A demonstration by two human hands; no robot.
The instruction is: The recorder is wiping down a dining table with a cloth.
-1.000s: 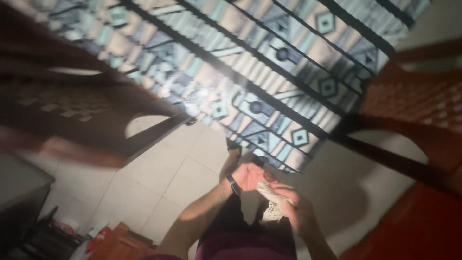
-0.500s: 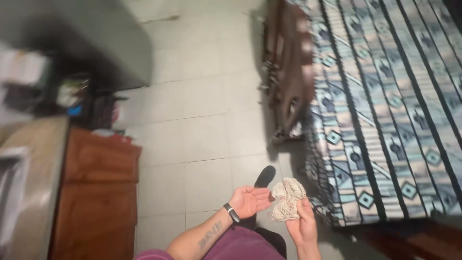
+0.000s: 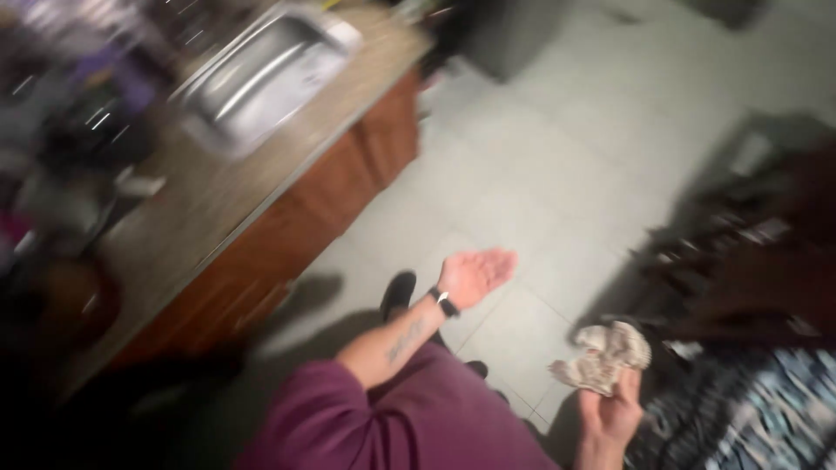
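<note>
The view has swung away from the patterned bedspread toward the kitchen side, and the two hands, close together half a second ago, are now well apart. Largest in sight is the pale tiled floor, blurred by the motion, with a brown wooden cabinet at the left carrying a speckled counter and a steel sink set into it. At the lower right a corner of the blue patterned bedspread shows beside a dark wooden chair. A maroon sleeve covers the left upper arm, and a dark band sits on that wrist. The left hand is spread flat, palm up, holding nothing. The right hand pinches a crumpled cream net cloth, held up low at the right, just beside the bedspread
</note>
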